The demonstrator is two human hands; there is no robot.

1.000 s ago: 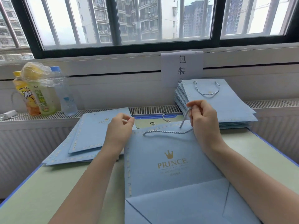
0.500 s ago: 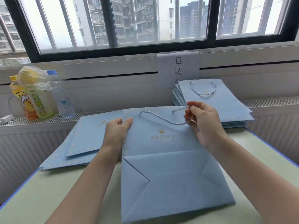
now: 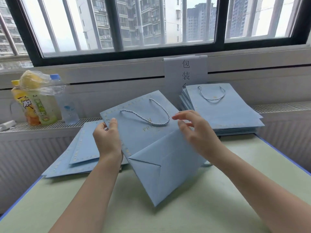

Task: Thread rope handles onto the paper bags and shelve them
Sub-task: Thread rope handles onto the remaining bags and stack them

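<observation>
Since half a second ago the paper bag (image 3: 148, 132) has been swung from square-on to tilted, its top edge now raised and angled toward the far left while its folded bottom points at the near right of the table (image 3: 218, 207). Right hand (image 3: 198, 133) has let go of the rope handle (image 3: 146, 115); its fingers are spread and relaxed, holding nothing, hovering at the bag's right edge. I cannot tell whether the palm touches the paper. Left hand (image 3: 107, 140) grips the bag's left edge, thumb on the printed face, fingers curled behind.

Rope handle now lies as a full loop on the bag's face, both ends at the top edge. Gold lettering shows below the loop, partly readable.

Stack of unthreaded bags (image 3: 79, 153) lies flat at the table's far left corner, partly under the held bag. Stack of finished bags (image 3: 223, 111) sits at the far right corner, on the ledge edge, the top one with its own rope loop.

On the radiator ledge (image 3: 277, 106), far left: drink bottles (image 3: 40, 105) under a crumpled plastic bag. Paper sign (image 3: 186, 71) with characters hangs on the wall below the window (image 3: 117, 26), behind the finished stack.
</observation>
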